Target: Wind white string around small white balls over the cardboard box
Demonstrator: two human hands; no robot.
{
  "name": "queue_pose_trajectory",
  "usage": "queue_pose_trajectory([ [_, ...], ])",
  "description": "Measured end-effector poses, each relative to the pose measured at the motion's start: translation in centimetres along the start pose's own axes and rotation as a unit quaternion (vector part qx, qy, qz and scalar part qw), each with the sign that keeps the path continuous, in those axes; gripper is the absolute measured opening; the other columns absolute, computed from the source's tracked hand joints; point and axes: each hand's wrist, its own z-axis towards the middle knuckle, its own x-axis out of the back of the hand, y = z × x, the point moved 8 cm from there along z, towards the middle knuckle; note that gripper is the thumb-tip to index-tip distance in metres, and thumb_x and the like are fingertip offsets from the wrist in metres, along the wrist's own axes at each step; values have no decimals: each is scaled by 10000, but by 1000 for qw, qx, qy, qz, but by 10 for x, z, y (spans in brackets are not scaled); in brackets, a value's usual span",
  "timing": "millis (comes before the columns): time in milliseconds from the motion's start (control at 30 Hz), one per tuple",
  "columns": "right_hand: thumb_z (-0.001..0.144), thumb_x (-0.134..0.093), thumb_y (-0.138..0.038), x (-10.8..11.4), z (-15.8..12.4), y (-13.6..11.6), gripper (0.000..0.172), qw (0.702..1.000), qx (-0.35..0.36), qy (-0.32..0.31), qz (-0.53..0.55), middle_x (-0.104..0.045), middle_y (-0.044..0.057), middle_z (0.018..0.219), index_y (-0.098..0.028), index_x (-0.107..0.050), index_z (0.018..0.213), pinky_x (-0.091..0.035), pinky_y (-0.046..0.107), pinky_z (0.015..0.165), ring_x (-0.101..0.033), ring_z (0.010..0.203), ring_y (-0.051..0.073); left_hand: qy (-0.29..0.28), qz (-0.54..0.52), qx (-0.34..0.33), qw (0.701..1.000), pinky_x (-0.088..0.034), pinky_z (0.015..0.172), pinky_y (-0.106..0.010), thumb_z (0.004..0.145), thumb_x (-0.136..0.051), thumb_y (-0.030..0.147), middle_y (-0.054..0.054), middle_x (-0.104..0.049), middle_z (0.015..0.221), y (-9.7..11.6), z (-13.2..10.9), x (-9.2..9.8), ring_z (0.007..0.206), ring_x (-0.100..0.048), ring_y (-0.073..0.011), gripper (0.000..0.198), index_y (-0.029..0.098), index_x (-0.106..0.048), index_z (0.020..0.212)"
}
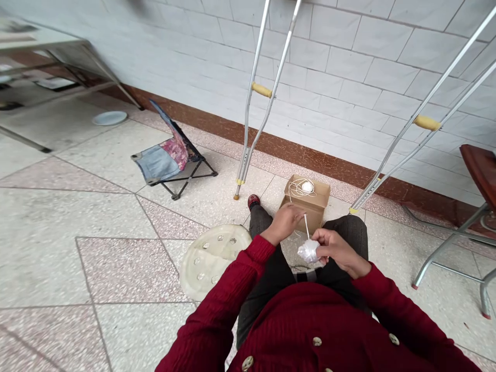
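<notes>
Inventory, largest to smallest. A white tiled wall (349, 67) with a brown skirting band (310, 160) runs along the far edge of a speckled terrazzo floor (116, 268). On that floor stand a grey-topped folding table (39, 39) at the far left corner and a metal-framed chair with a brown seat (480, 173) at the right edge. Two aluminium crutches with yellow grips (261, 90) (426, 122) lean upright against the wall. A low black-framed folding chair with a denim and pink patchwork seat (166, 157) stands left of centre. A pale round perforated plastic disc (215, 261) lies beside the person's left knee.

The person wears a dark red buttoned cardigan (310, 320). A brown cardboard box (306, 204) sits on the floor just beyond the knees, near the skirting, holding a small white ball (307, 187) amid loose loops of thin white cord (296, 190). The cord stretches from the box to a crumpled, glossy white bundle (309, 251), which is the main item and lies in the right hand (337, 248), its fingers curled around it. The left hand (284, 222) is raised beside the cord, fingers bunched; any grip is impossible to confirm. The cord remains unsecured in the box. No brand, label or writing is legible.
</notes>
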Motion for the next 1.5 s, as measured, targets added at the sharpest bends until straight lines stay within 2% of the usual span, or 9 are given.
queue_pose_trajectory([
  [167,563,-651,-228,49,35,35,159,983,-17,181,31,-523,-67,430,-183,-547,675,-280,181,336,-432,330,75,-5,85,-48,995,-403,961,-370,933,-445,176,-48,-704,842,32,11,17,834,-629,-176,239,163,-666,843],
  [333,565,-671,-233,82,52,-25,203,952,100,280,70,-558,-58,482,-189,-529,703,-300,188,365,-470,367,80,-8,85,-28,996,-449,854,-337,937,-449,207,-67,-680,767,58,-9,-1,778,-620,-188,260,152,-657,791],
  [467,601,-660,-204,57,35,-57,204,958,161,221,85,-577,-65,539,-196,-546,770,-315,190,385,-472,383,73,1,0,54,999,-451,736,-270,943,-456,235,-41,-687,770,37,-24,-13,773,-625,-170,263,168,-666,798],
  [567,606,-667,-184,26,18,-42,206,982,122,127,75,-584,-60,572,-198,-565,785,-328,190,389,-461,391,69,-24,-47,93,994,-422,636,-238,899,-502,188,-29,-666,710,19,-29,-25,679,-606,-150,224,140,-648,736],
  [800,570,-700,-158,14,-2,9,279,998,36,-19,39,-600,-51,649,-191,-586,823,-353,177,389,-448,435,63,-96,-42,-39,994,-435,739,-244,926,-477,220,-13,-681,741,30,-7,-27,738,-617,-144,250,169,-669,774],
  [900,564,-698,-164,30,14,22,240,999,24,18,-18,-588,-52,591,-178,-578,772,-328,180,371,-450,402,68,-68,63,-73,993,-420,884,-321,930,-472,221,-45,-689,791,35,8,-8,789,-620,-170,249,168,-681,805],
  [1000,565,-677,-178,57,40,22,209,984,71,159,-48,-557,-69,529,-189,-540,723,-301,186,356,-438,363,71,-67,137,-88,984,-411,913,-365,916,-489,214,-71,-670,752,45,11,-7,772,-615,-193,248,147,-670,760],
  [1200,551,-689,-263,92,67,1,282,929,140,344,7,-545,-79,550,-205,-503,756,-310,193,366,-443,380,71,-29,141,23,989,-430,816,-334,936,-449,227,-91,-676,794,45,-17,-26,809,-617,-209,262,141,-655,799],
  [1500,587,-714,-194,43,17,-4,371,985,81,141,57,-574,-78,580,-206,-569,929,-250,183,349,-409,344,51,-89,-56,154,983,-382,650,-235,889,-481,149,-41,-676,743,4,-51,-63,716,-613,-162,234,148,-676,759],
])
